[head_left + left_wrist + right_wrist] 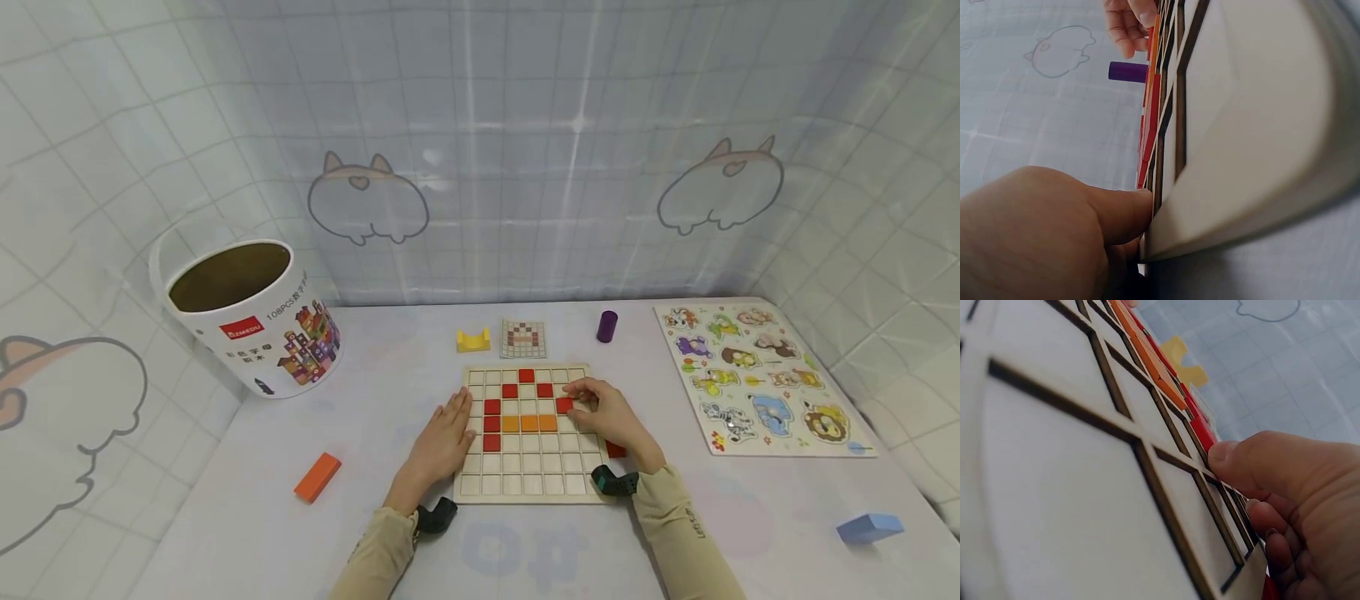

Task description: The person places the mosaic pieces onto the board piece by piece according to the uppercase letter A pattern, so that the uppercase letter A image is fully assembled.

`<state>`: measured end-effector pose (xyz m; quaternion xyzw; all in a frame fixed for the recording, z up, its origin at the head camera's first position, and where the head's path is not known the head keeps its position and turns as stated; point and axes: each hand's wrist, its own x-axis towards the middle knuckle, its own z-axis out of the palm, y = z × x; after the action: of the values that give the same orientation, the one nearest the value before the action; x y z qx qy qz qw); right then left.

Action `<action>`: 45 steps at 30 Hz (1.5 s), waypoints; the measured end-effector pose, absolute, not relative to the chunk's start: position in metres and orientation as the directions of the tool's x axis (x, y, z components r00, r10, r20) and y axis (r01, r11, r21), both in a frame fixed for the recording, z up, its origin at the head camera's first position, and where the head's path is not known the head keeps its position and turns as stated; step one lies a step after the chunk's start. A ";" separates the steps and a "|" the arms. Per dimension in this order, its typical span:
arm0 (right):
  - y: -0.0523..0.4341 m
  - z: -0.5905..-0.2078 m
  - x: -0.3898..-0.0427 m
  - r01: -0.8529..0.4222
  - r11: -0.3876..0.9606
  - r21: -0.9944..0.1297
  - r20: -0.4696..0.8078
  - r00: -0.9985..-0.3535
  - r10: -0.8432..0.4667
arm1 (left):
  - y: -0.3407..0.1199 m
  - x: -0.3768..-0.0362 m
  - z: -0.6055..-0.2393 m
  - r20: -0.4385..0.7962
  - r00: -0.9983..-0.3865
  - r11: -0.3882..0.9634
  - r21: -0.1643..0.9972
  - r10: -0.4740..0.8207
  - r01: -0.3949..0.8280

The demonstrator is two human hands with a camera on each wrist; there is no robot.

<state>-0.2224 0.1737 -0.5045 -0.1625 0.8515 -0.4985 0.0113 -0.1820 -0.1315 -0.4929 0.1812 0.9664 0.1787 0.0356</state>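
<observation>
A wooden grid board [525, 483] lies flat, with square red tiles forming a peaked outline and a row of orange tiles [528, 423] across it. My left hand [442, 442] rests along the board's left edge, fingers extended; in the left wrist view its thumb [1125, 212] touches the rim. Over the board's right side, my right hand [611, 417] has thumb and index finger at opposite sides of a red tile [564, 405], pinching it at its cell. In the right wrist view the thumb [1229, 459] meets that tile's end. Another red tile [615, 450] lies partly hidden beneath the right hand.
Behind the board are a yellow block [473, 341], a small pattern card [523, 340] and a purple cylinder [607, 327]. A large bucket [255, 333] and an orange block [317, 477] stand left; an animal puzzle board [750, 383] and a blue block [870, 528] lie right.
</observation>
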 end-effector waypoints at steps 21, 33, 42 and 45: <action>0.183 -0.466 -0.203 -0.188 0.342 -0.921 0.167 -0.982 -0.092 | -0.131 -0.180 -0.489 -0.007 -0.935 0.872 0.363 0.355 0.329; 0.232 -0.505 -0.219 -0.194 0.437 -0.878 0.113 -0.972 -0.204 | -0.131 -0.180 -0.491 0.002 -0.932 0.868 0.364 0.361 0.337; 0.240 -0.506 -0.218 -0.248 0.446 -0.860 0.113 -0.945 -0.308 | -0.130 -0.179 -0.490 0.003 -0.933 0.865 0.374 0.359 0.334; 0.239 -0.504 -0.218 -0.262 0.464 -0.846 0.114 -0.940 -0.322 | -0.130 -0.179 -0.490 0.002 -0.935 0.868 0.371 0.355 0.330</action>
<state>-0.2176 0.2389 -0.5042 -0.1707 0.8550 -0.4888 0.0309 -0.1788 -0.1295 -0.4901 0.1773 0.9659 0.1859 0.0329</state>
